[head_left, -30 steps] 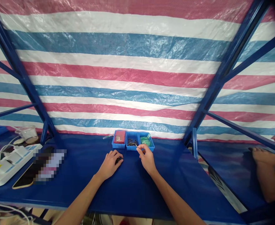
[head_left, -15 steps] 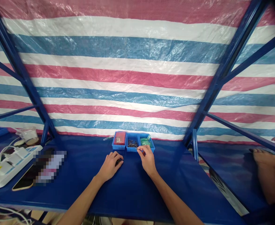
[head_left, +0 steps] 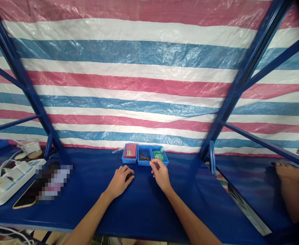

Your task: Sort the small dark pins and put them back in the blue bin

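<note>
My left hand [head_left: 120,180] rests on the blue table [head_left: 144,207] with its fingers curled around a small dark part [head_left: 129,176]. My right hand [head_left: 160,173] is raised just in front of three small blue bins, its thumb and fingers pinched together; what they hold is too small to name. The middle bin [head_left: 144,158] holds several thin dark pins. The left bin [head_left: 130,153] holds something red. The right bin [head_left: 159,156] holds green pieces and lies right behind my right hand.
A white power strip [head_left: 9,180] with cables and a phone [head_left: 27,197] lie at the left. A clear plastic cup [head_left: 30,147] stands at the back left. Blue frame posts [head_left: 212,156] rise on both sides. Another person's arm [head_left: 291,190] rests at the far right.
My right hand has drawn back a little from the middle bin toward me, still pinched. My left hand has stayed in place.
</note>
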